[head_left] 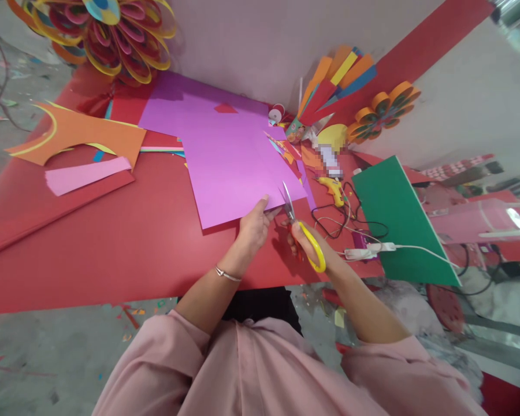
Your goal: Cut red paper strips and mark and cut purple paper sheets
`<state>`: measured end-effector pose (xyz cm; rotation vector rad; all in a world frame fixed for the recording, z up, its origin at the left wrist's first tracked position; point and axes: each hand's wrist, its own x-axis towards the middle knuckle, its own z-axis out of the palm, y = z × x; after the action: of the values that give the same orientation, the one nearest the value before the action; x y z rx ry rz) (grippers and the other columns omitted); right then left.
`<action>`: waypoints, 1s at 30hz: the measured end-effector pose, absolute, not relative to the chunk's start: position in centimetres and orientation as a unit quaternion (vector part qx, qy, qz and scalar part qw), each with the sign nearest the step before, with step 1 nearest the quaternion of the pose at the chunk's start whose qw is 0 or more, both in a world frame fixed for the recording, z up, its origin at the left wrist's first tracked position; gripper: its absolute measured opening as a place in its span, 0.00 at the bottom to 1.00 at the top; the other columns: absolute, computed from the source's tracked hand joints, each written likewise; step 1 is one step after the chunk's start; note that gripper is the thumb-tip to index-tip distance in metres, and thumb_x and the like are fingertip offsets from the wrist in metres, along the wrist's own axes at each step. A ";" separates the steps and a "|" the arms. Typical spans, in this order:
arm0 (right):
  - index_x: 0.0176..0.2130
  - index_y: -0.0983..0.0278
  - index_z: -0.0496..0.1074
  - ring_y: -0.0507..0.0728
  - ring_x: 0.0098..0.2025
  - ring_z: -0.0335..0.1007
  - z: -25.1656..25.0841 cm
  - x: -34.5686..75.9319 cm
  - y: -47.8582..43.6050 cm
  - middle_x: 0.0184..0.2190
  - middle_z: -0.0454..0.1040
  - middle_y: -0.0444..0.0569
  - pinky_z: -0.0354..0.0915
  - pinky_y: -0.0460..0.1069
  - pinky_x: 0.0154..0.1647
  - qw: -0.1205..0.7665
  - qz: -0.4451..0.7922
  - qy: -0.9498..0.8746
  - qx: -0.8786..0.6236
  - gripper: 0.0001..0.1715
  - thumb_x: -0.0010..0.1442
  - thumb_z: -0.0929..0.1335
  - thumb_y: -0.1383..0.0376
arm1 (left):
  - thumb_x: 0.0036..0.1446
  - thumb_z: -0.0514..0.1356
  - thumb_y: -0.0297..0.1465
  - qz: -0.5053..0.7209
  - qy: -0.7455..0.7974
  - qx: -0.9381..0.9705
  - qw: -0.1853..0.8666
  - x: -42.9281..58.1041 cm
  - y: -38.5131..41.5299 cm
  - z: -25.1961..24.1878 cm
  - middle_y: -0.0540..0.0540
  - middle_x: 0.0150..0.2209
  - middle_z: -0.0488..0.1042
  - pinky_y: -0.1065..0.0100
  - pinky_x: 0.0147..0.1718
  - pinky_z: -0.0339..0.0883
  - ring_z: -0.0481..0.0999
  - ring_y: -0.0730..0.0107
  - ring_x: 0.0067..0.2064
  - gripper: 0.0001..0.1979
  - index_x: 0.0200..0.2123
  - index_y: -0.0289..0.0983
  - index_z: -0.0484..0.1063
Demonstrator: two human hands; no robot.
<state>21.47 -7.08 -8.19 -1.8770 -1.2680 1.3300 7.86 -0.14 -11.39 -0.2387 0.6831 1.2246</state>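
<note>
Across the middle of the red, smooth-topped surface (112, 254), a large purple paper sheet (234, 167) is lying directly forward of both hands, its near edge running side to side and slanting away toward the right. The left hand (255, 222) is gripping this edge, with its thumb pressing on top and its other fingers reaching beneath. The right hand (301, 237) is holding metal scissors with a yellow looped handle (289, 205), its fingers closing around the handle.

Governing relation: the long axis of the scissors is pointing away from the body and leaning slightly left, so the blades are standing crosswise to the near edge. They are meeting it between the left hand and the right corner; the right hand is sitting nearer that corner. Whether one blade is passing beneath the sheet cannot be told.

To the right, a yellow glue gun (335, 189) is resting near a green rectangular board (409, 225). To the left, a curved orange paper offcut (91, 132) is lying behind pale pink paper strips (88, 175).
</note>
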 end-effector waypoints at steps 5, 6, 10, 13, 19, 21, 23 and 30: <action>0.53 0.60 0.70 0.52 0.23 0.65 -8.2 20.2 -7.5 0.27 0.67 0.41 0.63 0.49 0.21 0.259 0.544 -0.436 -0.668 0.57 0.49 0.66 0.19 | 0.60 0.68 0.22 0.568 0.335 -0.131 0.740 7.7 -0.3 -11.7 0.44 0.42 0.84 0.52 0.64 0.74 0.84 0.60 0.56 0.03 0.37 0.35 0.78; 0.53 0.60 0.70 0.53 0.23 0.65 -8.4 20.0 -7.6 0.28 0.68 0.41 0.63 0.50 0.21 0.263 0.555 -0.428 -0.663 0.57 0.48 0.66 0.19 | 0.62 0.68 0.24 0.576 0.335 -0.128 0.734 7.8 -0.2 -11.8 0.44 0.43 0.84 0.54 0.65 0.74 0.83 0.59 0.58 0.02 0.37 0.35 0.78; 0.55 0.60 0.69 0.54 0.23 0.64 -9.2 19.0 -7.8 0.28 0.68 0.43 0.64 0.52 0.21 0.296 0.567 -0.414 -0.648 0.59 0.47 0.65 0.18 | 0.69 0.63 0.31 0.613 0.304 -0.108 0.721 7.9 0.5 -11.3 0.41 0.51 0.84 0.56 0.66 0.72 0.77 0.57 0.66 0.06 0.40 0.37 0.79; 0.55 0.58 0.69 0.55 0.25 0.66 -9.3 18.2 -7.7 0.29 0.68 0.44 0.69 0.54 0.25 0.328 0.558 -0.432 -0.629 0.57 0.49 0.64 0.18 | 0.71 0.61 0.31 0.632 0.279 -0.101 0.716 7.7 1.3 -10.4 0.40 0.51 0.84 0.57 0.66 0.71 0.75 0.57 0.68 0.08 0.39 0.36 0.79; 0.58 0.57 0.66 0.59 0.32 0.72 -9.2 17.0 -7.1 0.31 0.66 0.45 0.77 0.58 0.38 0.385 0.546 -0.463 -0.583 0.54 0.54 0.63 0.20 | 0.71 0.61 0.30 0.637 0.270 -0.094 0.716 7.2 2.2 -8.5 0.44 0.42 0.86 0.62 0.63 0.74 0.83 0.62 0.60 0.09 0.37 0.37 0.79; 0.58 0.57 0.66 0.61 0.37 0.75 -9.1 17.1 -6.9 0.33 0.67 0.46 0.78 0.60 0.45 0.401 0.527 -0.483 -0.572 0.53 0.56 0.62 0.21 | 0.71 0.61 0.30 0.636 0.272 -0.087 0.717 7.1 2.3 -7.9 0.43 0.41 0.86 0.62 0.62 0.75 0.84 0.62 0.57 0.08 0.38 0.36 0.79; 0.56 0.57 0.68 0.62 0.39 0.75 -9.0 17.3 -6.9 0.34 0.69 0.48 0.77 0.60 0.48 0.396 0.488 -0.519 -0.579 0.50 0.60 0.60 0.22 | 0.70 0.62 0.30 0.640 0.269 -0.079 0.715 7.0 2.4 -7.4 0.43 0.41 0.86 0.60 0.62 0.75 0.85 0.61 0.56 0.07 0.40 0.36 0.80; 0.53 0.58 0.69 0.61 0.35 0.68 -9.2 18.1 -7.3 0.32 0.70 0.48 0.69 0.55 0.35 0.360 0.415 -0.580 -0.602 0.43 0.66 0.57 0.27 | 0.68 0.63 0.28 0.659 0.251 -0.055 0.707 6.7 2.0 -7.2 0.43 0.42 0.86 0.57 0.65 0.73 0.81 0.56 0.62 0.06 0.37 0.36 0.80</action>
<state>18.05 -7.26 -9.15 -1.5526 -1.4947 1.0695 6.69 1.96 -7.19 -0.1227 0.5577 1.4645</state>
